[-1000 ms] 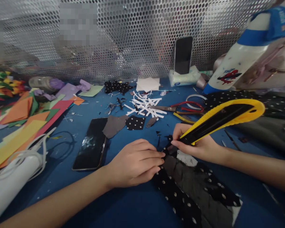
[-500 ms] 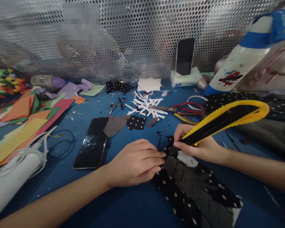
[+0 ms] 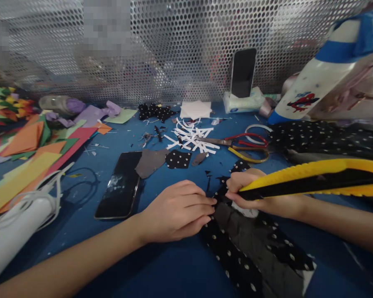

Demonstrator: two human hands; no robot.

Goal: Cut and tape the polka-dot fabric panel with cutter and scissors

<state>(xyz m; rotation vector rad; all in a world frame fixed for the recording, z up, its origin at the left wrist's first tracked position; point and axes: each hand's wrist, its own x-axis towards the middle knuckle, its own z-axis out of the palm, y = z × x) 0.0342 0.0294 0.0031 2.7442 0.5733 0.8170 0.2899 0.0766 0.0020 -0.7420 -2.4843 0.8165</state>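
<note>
My right hand is closed around a yellow and black utility knife, its handle pointing out to the right. The blade end is hidden by the thumb and fingers, which are at the upper end of a black polka-dot strip. Dark grey patches run along the strip's middle, and white shows at its lower right corner. My left hand rests with fingers extended close together, tips touching the strip's upper left edge. Just beyond my right hand lies a small polka-dot piece.
Scissors, white paper strips and dark scraps lie ahead. A phone is at left, near coloured papers and a white corded tool. A bottle and a propped phone stand before the perforated metal panel.
The utility knife's handle has swung lower and further right as my right hand turned. A polka-dot piece now shows beyond that hand. My left hand stays in place.
</note>
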